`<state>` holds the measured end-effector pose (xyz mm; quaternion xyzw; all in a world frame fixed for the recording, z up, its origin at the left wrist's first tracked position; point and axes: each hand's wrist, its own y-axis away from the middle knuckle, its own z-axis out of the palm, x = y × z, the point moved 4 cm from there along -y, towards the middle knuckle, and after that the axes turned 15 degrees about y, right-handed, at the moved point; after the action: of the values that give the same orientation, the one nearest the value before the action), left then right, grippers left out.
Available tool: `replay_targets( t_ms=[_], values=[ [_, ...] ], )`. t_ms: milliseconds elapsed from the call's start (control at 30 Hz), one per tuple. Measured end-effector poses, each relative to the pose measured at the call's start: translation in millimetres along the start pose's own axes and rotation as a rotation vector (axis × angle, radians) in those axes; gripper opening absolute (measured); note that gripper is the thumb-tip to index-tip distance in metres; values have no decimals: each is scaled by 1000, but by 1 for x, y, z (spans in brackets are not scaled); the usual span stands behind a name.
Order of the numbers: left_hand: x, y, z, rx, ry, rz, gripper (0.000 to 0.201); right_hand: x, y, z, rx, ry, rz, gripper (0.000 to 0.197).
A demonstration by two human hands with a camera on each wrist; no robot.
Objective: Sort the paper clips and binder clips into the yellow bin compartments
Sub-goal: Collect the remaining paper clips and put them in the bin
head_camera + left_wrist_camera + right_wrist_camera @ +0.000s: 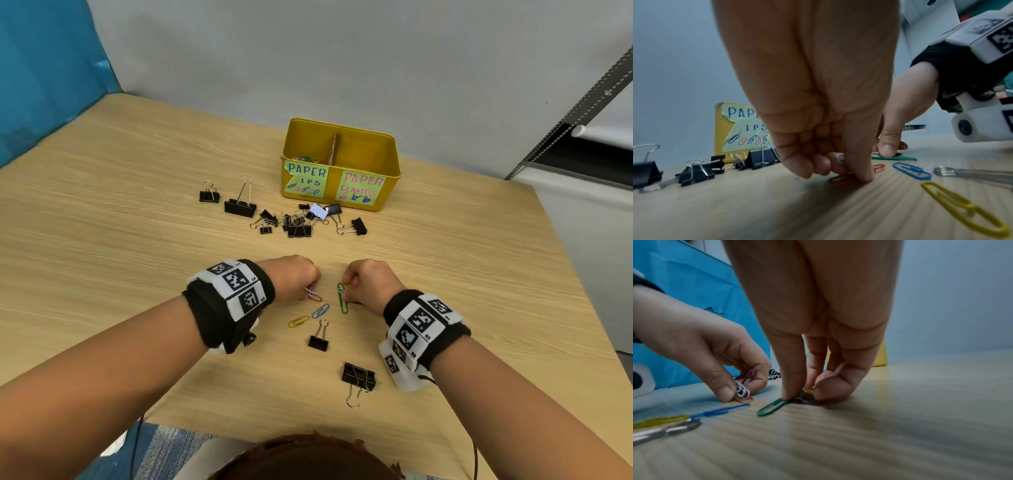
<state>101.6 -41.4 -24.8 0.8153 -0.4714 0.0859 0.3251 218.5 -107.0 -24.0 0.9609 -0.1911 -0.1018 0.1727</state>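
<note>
1. Nearest the person, a large black binder clip is seen lying on the wooden table, with a smaller binder clip just beyond it.
2. A yellow paper clip and a blue paper clip are laid flat between the two wrists.
3. The left hand is curled, its fingertips pressed down on a red paper clip; white and purple paper clips are pinched between thumb and fingers.
4. The right hand is curled too; a green paper clip is pinched at its far end against the table, and a bit of yellow is glimpsed under the fingers.
5. Farther off, a cluster of black binder clips is scattered, with two more binder clips standing apart to the left.
6. Farthest, the yellow bin is set, divided in two; coloured paper clips are seen in the left compartment, labelled "PAPER", while the right one is labelled "PAPER CLAMPS".
</note>
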Motion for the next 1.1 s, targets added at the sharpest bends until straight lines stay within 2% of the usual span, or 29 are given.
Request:
replay_targets(
  t_ms=[133,433,667,800,933,1100],
  values=[
    [-3,0,1,5,15,-20,18,-3,-1,3,21,2,-26,15],
    [-1,1,3,0,13,-62,24,-7,1,2,6,36,-96,19],
    [-4,2,4,26,60,-69,21,3,2,-2,30,-54,-7,17],
    [-5,1,3,23,60,-73,21,-3,5,5,-16,82,16,36],
    [-5,1,3,27,76,-74,21,-4,5,9,-7,14,33,23],
    [-7,-1,4,11,76,-78,21,-7,5,11,-39,33,6,21]
  ],
)
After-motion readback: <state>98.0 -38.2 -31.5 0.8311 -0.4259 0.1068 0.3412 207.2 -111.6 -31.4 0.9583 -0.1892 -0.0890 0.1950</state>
